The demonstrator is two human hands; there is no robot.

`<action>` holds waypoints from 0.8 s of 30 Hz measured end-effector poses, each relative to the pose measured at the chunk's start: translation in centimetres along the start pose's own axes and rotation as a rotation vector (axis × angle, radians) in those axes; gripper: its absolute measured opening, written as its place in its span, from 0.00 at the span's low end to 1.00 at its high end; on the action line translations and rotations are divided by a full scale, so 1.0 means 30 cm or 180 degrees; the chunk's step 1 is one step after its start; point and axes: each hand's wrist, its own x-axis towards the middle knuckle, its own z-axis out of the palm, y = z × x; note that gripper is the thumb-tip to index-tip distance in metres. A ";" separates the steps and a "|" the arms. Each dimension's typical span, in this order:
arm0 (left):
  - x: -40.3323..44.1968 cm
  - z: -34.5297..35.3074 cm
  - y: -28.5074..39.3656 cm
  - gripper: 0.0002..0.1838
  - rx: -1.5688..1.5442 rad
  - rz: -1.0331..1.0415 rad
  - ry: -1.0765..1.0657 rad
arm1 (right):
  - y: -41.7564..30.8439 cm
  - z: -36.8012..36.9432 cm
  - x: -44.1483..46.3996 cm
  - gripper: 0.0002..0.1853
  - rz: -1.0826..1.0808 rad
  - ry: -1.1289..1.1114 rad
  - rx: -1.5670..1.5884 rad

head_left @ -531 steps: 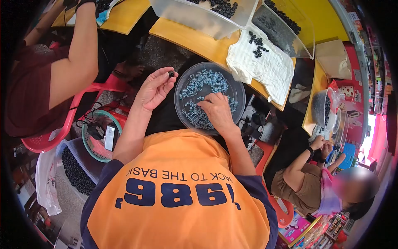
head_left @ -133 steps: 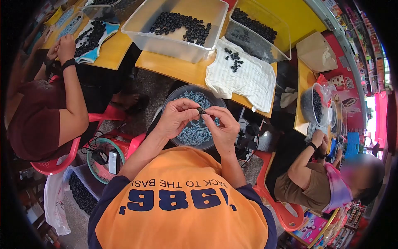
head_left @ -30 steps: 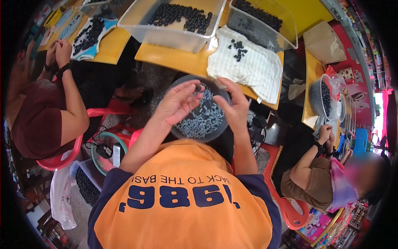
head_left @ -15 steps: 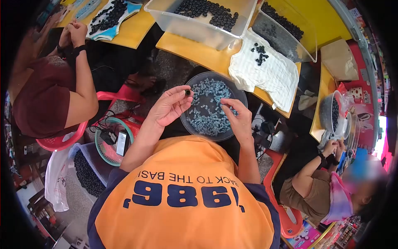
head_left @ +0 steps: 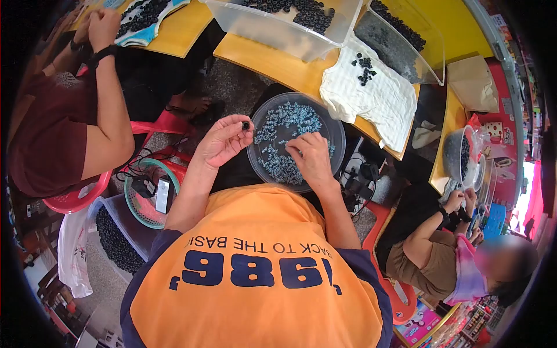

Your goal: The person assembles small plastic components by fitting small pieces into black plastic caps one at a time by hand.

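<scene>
My left hand [head_left: 222, 142] pinches a small black ring-like part [head_left: 246, 125] between thumb and fingertips, with its hole facing up. It is held at the left rim of a round dark basin [head_left: 340, 138]. In the basin lie lots of small light-blue pieces [head_left: 295, 118] that look like little coils or clips. My right hand [head_left: 313, 156] hangs over the basin's middle, thumb and fingers drawn together just above the pieces. Whatever its fingertips hold, if anything, is too small to make out.
A white cloth [head_left: 371, 101] with several black parts lies on the yellow table [head_left: 272, 61], beside clear bins [head_left: 284, 32] of black parts. Left stand a green-rimmed basket [head_left: 130, 203] and a tub of black pieces [head_left: 116, 240]. Co-workers sit left [head_left: 52, 139] and right [head_left: 426, 255].
My right hand has moved left and down over the basin, and its fingers have closed together. My left hand still holds the black part. The view has shifted slightly.
</scene>
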 end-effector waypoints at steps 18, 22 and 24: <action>0.016 -0.027 0.026 0.11 -0.0186 0.0233 0.0047 | -0.038 0.107 0.069 0.07 0.0235 -0.0047 -0.0174; 0.024 0.024 0.013 0.10 0.0446 0.0104 0.0465 | -0.030 0.062 0.071 0.06 0.0444 -0.0005 0.0500; 0.033 0.050 -0.016 0.10 0.0586 0.0109 0.0564 | -0.043 0.022 0.064 0.05 0.0814 0.0073 0.1139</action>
